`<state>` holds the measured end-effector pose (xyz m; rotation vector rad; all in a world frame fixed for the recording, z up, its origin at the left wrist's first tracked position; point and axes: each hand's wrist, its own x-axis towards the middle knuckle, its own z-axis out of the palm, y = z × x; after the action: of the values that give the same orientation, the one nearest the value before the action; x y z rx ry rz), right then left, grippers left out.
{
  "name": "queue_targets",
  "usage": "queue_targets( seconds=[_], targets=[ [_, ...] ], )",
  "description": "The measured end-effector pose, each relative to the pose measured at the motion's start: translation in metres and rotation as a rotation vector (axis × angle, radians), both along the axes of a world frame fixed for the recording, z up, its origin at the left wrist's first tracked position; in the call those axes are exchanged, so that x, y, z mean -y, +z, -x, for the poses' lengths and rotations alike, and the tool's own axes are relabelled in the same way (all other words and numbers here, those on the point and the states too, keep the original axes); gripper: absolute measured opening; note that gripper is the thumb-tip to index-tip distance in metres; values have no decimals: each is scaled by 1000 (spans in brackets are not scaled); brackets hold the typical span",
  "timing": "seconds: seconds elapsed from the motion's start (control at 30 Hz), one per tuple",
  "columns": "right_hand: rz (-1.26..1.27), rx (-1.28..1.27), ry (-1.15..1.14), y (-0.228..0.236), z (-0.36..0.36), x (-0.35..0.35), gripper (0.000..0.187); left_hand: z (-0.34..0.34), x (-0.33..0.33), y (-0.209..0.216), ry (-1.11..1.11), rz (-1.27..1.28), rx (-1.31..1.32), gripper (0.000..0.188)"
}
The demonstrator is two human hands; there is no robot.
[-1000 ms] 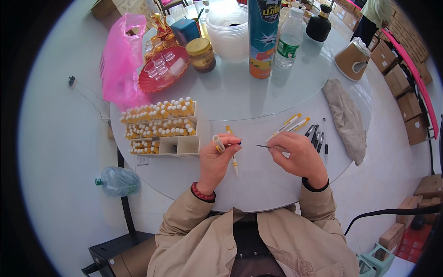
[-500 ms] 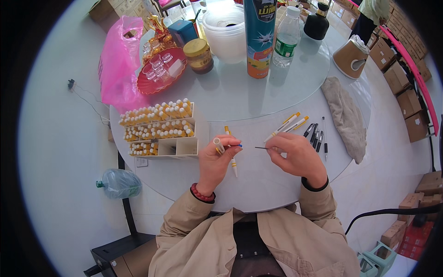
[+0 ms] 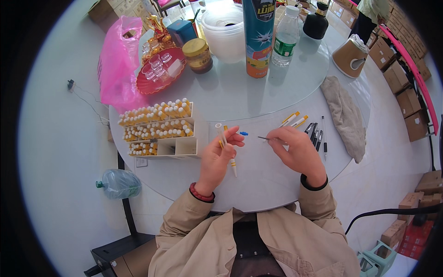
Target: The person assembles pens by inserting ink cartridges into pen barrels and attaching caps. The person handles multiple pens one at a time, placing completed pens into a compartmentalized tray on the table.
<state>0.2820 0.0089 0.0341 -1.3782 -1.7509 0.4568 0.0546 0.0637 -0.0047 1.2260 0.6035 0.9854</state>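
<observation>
My left hand [image 3: 218, 153] is closed round a white pen barrel [image 3: 219, 130] with a yellow clip, its open end pointing up. A small blue plug [image 3: 243, 134] is just beyond those fingertips; whether it touches them or the table I cannot tell. Pinched in my right hand [image 3: 291, 145] is a thin dark rod [image 3: 262, 137] like a pen refill, mostly hidden by the fingers. A white pen with yellow bands [image 3: 233, 165] lies partly under my left hand. White-and-yellow pens [image 3: 300, 123] and several black pens [image 3: 317, 136] lie beyond my right hand.
At the left stands a compartmented rack [image 3: 200, 134] full of white-capped yellow pens. Behind are a red dish [image 3: 144, 87], a brown jar [image 3: 198, 57], a spray can [image 3: 258, 51] and a water bottle [image 3: 284, 41]. A grey towel [image 3: 344, 117] lies at the right.
The blue plug has left my left fingertips and is apart from them. My left fingers have spread and the barrel stands more upright. My right hand has shifted slightly upward.
</observation>
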Motion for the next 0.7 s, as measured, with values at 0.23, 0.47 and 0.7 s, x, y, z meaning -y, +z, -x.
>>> queue_targets(
  seconds=[0.23,0.47,0.7],
  targets=[
    [-38,-65,-39,3,-1,-2,9,7,-5,1,-317,606,332,52],
    [39,-131,-12,7,-1,-1,8,10,-8,0,-327,640,360,35],
    [-101,-1,-110,1,-4,-5,11,9,-5,0,-238,497,136,27]
  ],
)
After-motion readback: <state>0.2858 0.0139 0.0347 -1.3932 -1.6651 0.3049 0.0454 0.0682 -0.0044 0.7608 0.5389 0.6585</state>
